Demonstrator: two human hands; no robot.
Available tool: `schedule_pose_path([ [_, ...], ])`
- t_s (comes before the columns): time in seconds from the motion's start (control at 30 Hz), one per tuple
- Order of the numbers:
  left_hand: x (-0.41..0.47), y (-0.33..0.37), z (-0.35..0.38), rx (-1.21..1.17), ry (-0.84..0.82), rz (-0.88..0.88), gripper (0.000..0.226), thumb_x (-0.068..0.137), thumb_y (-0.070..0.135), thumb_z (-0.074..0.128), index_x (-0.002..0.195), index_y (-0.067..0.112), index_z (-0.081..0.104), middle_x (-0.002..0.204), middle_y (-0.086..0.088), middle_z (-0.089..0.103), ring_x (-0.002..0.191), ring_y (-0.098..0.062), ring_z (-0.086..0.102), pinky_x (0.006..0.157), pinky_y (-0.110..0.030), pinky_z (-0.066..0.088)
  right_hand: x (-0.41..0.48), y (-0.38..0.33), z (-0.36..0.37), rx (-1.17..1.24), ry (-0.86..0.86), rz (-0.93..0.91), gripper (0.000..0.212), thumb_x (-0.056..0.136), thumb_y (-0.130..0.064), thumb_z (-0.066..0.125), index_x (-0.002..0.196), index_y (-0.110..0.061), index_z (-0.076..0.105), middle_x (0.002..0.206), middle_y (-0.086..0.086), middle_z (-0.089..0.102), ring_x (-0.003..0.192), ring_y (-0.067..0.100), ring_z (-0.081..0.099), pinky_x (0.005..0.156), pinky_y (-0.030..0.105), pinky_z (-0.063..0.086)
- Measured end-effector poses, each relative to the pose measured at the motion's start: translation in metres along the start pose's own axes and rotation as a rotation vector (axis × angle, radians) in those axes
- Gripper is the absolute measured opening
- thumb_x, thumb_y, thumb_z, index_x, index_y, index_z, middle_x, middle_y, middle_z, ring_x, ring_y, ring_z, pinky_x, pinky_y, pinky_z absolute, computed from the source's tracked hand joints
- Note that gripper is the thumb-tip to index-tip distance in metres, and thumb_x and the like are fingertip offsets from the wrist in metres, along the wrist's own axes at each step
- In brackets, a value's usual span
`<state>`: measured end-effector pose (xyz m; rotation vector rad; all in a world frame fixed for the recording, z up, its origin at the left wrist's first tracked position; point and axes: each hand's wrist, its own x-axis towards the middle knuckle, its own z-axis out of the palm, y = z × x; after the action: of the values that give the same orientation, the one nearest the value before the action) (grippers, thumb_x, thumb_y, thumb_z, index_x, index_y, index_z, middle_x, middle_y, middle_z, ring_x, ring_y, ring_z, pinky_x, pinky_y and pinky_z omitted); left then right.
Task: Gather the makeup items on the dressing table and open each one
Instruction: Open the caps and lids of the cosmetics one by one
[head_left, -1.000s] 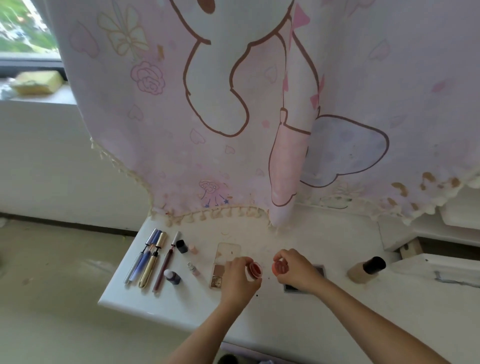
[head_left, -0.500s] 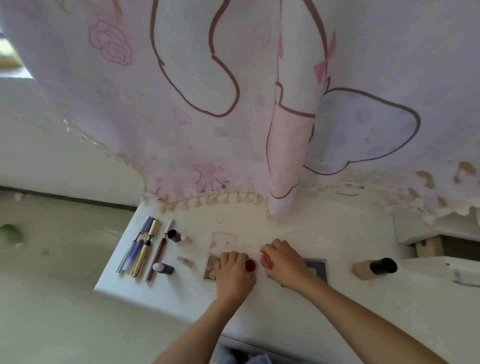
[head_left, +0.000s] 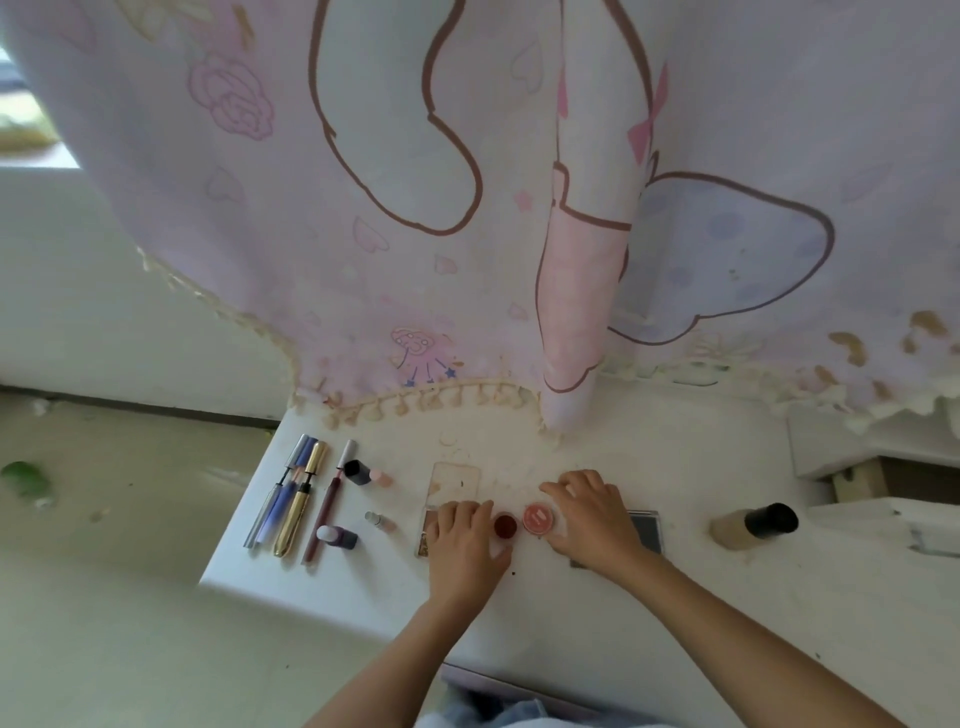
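Observation:
A small dark red pot (head_left: 505, 526) rests on the white dressing table (head_left: 597, 629), pinched between the thumb and fingers of my left hand (head_left: 465, 545). Its round pink lid (head_left: 538, 518) lies face up just to the right, between the forefinger and thumb of my right hand (head_left: 592, 517). An open palette with a clear lid (head_left: 453, 482) is partly hidden under my left hand. My right hand covers part of a dark square compact (head_left: 648, 530). At the table's left end lie opened tubes and wands (head_left: 291, 499) and a gold tube (head_left: 301, 506).
A foundation bottle with a black cap (head_left: 753, 525) lies on its side at the right. A slim dark pencil (head_left: 326, 506), a black cap (head_left: 358, 472) and small vials lie left of the palette. A pink printed curtain (head_left: 467, 218) hangs over the table's back edge.
Both hands have come down to the table with the pot and lid. The lid now lies face up beside the pot. The camera has tilted down and closer.

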<state>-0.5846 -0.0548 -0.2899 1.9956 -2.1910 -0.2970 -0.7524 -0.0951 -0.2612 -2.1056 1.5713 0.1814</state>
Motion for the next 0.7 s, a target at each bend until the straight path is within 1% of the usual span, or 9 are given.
schedule_pose_path([
  [0.07, -0.003, -0.003, -0.005, 0.033, 0.016, 0.020, 0.062, 0.032, 0.045, 0.086, 0.085, 0.021, 0.067, 0.077, 0.005, 0.068, 0.084, -0.018, 0.047, 0.062, -0.028, 0.054, -0.014, 0.013, -0.003, 0.002, -0.037, 0.036, 0.065, 0.084, -0.038, 0.056, 0.141, -0.025, 0.028, 0.147, 0.001, 0.027, 0.137, 0.020, 0.019, 0.108, 0.034, 0.022],
  [0.17, -0.007, -0.004, -0.014, 0.073, 0.021, 0.044, 0.058, 0.033, 0.044, 0.087, 0.082, 0.019, 0.071, 0.079, 0.005, 0.069, 0.076, -0.020, 0.066, 0.061, -0.029, 0.055, -0.036, 0.028, -0.002, -0.049, -0.091, 0.056, 0.071, 0.084, -0.038, 0.056, 0.144, -0.025, 0.021, 0.152, 0.000, 0.019, 0.142, 0.020, 0.012, 0.112, 0.034, 0.017],
  [0.33, -0.009, -0.002, -0.025, 0.062, 0.044, 0.070, 0.046, 0.047, 0.042, 0.080, 0.085, 0.017, 0.070, 0.082, 0.003, 0.070, 0.078, -0.022, 0.069, 0.062, -0.031, 0.056, -0.051, 0.035, 0.008, -0.057, -0.042, 0.127, 0.069, 0.084, -0.023, 0.053, 0.145, -0.026, 0.020, 0.149, -0.002, 0.027, 0.137, 0.020, 0.024, 0.106, 0.032, 0.022],
  [0.37, -0.010, -0.002, -0.028, 0.045, 0.040, 0.063, 0.045, 0.051, 0.040, 0.079, 0.088, 0.015, 0.070, 0.085, 0.001, 0.070, 0.082, -0.024, 0.069, 0.064, -0.033, 0.056, -0.053, 0.034, 0.008, -0.056, -0.029, 0.140, 0.069, 0.083, -0.024, 0.054, 0.144, -0.026, 0.021, 0.146, -0.002, 0.030, 0.134, 0.020, 0.028, 0.104, 0.031, 0.023],
  [0.43, -0.011, -0.001, -0.032, -0.044, -0.003, 0.029, 0.045, 0.065, 0.033, 0.076, 0.102, 0.010, 0.067, 0.101, -0.005, 0.068, 0.100, -0.031, 0.063, 0.079, -0.041, 0.052, -0.056, 0.033, 0.008, -0.035, -0.019, 0.176, 0.070, 0.080, -0.028, 0.056, 0.143, -0.027, 0.024, 0.142, -0.004, 0.036, 0.128, 0.020, 0.034, 0.100, 0.031, 0.027],
  [0.5, -0.012, 0.001, -0.040, -0.102, -0.016, 0.005, 0.044, 0.079, 0.034, 0.059, 0.114, 0.008, 0.061, 0.115, -0.007, 0.063, 0.115, -0.034, 0.054, 0.092, -0.045, 0.044, -0.060, 0.030, 0.004, 0.041, 0.004, 0.227, 0.071, 0.077, -0.034, 0.060, 0.141, -0.027, 0.027, 0.138, -0.004, 0.040, 0.122, 0.020, 0.038, 0.095, 0.031, 0.031],
  [0.57, -0.011, 0.004, -0.050, -0.161, -0.022, 0.035, 0.048, 0.085, 0.038, 0.048, 0.125, 0.011, 0.054, 0.126, -0.005, 0.056, 0.123, -0.029, 0.046, 0.100, -0.040, 0.037, -0.066, 0.027, -0.003, 0.133, 0.048, 0.259, 0.072, 0.075, -0.037, 0.063, 0.139, -0.028, 0.030, 0.136, -0.003, 0.043, 0.119, 0.021, 0.041, 0.087, 0.030, 0.035],
  [0.63, -0.006, 0.010, -0.062, -0.301, -0.129, 0.078, 0.050, 0.090, 0.034, 0.050, 0.136, 0.016, 0.041, 0.137, 0.001, 0.044, 0.129, -0.018, 0.036, 0.104, -0.028, 0.029, -0.072, 0.022, -0.016, 0.207, 0.092, 0.253, 0.073, 0.074, -0.035, 0.065, 0.138, -0.027, 0.033, 0.134, -0.002, 0.044, 0.116, 0.021, 0.041, 0.084, 0.029, 0.036],
  [0.7, 0.000, 0.021, -0.077, -0.524, -0.244, 0.093, 0.055, 0.087, 0.028, 0.059, 0.137, 0.018, 0.038, 0.137, 0.002, 0.044, 0.122, -0.012, 0.040, 0.099, -0.020, 0.034, -0.079, 0.014, -0.034, 0.311, 0.135, 0.218, 0.072, 0.073, -0.031, 0.067, 0.138, -0.026, 0.036, 0.130, -0.002, 0.045, 0.113, 0.020, 0.040, 0.087, 0.029, 0.037],
])
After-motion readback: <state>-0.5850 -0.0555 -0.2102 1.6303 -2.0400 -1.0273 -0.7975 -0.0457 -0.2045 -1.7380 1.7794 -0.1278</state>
